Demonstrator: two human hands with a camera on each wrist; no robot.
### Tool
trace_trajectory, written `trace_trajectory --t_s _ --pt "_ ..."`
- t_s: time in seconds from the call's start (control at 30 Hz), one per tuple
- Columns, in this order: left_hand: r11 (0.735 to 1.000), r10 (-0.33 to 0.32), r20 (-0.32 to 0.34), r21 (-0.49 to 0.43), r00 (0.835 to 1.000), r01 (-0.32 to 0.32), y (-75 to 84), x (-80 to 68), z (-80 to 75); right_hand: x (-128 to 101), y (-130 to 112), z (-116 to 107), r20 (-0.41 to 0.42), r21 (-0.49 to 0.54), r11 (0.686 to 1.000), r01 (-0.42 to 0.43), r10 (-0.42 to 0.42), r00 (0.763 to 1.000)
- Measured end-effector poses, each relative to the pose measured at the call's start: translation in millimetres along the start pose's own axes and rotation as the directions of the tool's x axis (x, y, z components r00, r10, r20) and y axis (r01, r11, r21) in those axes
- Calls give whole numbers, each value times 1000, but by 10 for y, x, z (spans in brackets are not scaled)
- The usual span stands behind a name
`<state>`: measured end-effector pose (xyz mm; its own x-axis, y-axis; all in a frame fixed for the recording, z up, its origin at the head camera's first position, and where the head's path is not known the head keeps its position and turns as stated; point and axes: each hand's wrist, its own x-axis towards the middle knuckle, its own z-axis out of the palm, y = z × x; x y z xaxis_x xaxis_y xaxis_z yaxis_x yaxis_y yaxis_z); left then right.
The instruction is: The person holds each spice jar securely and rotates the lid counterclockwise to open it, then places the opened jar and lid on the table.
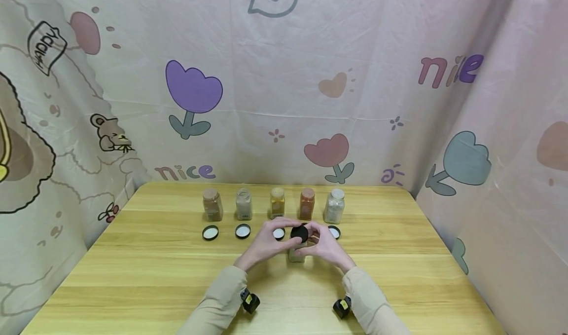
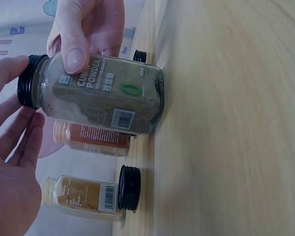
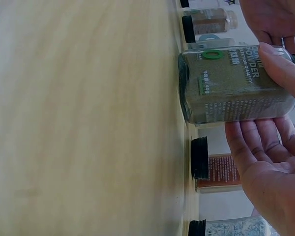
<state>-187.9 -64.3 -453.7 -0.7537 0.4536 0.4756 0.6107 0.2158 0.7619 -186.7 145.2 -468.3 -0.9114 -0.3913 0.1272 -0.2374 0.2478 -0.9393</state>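
Observation:
A clear square glass jar of cumin powder (image 2: 101,91) stands upright between both hands, its base close to the table. My left hand (image 1: 268,240) pinches the black screw lid (image 1: 299,234) at the jar's top, thumb on one side and fingers on the other. Around the jar's body, my right hand (image 1: 326,246) grips with its thumb over the label and fingers along the opposite side. In the left wrist view the lid (image 2: 31,81) sits on the jar's neck. Greyish-brown powder shows through the glass in the right wrist view.
Several lidless spice jars line the back: brown (image 1: 213,205), pale (image 1: 244,206), yellow (image 1: 277,205), red-orange (image 1: 306,205) and white (image 1: 335,207). Black lids, such as the leftmost lid (image 1: 210,233), lie before them, some partly behind the hands. A printed curtain (image 1: 266,78) hangs behind the wooden table (image 1: 146,266).

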Motion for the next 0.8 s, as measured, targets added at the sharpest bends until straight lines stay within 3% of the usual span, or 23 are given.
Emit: trace_trajectory --t_s 0.17,0.5,0.8 --pt "1000 -8 -22 20 1000 9 -3 -6 18 1 3 1 3 -8 1000 0 0 1000" --pt "1000 23 42 1 999 -23 -8 -22 -23 5 11 -3 -5 -11 1000 -12 12 1000" --pt "1000 14 -1 -4 1000 -14 8 -18 1 3 20 5 0 -3 1000 -10 10 1000"
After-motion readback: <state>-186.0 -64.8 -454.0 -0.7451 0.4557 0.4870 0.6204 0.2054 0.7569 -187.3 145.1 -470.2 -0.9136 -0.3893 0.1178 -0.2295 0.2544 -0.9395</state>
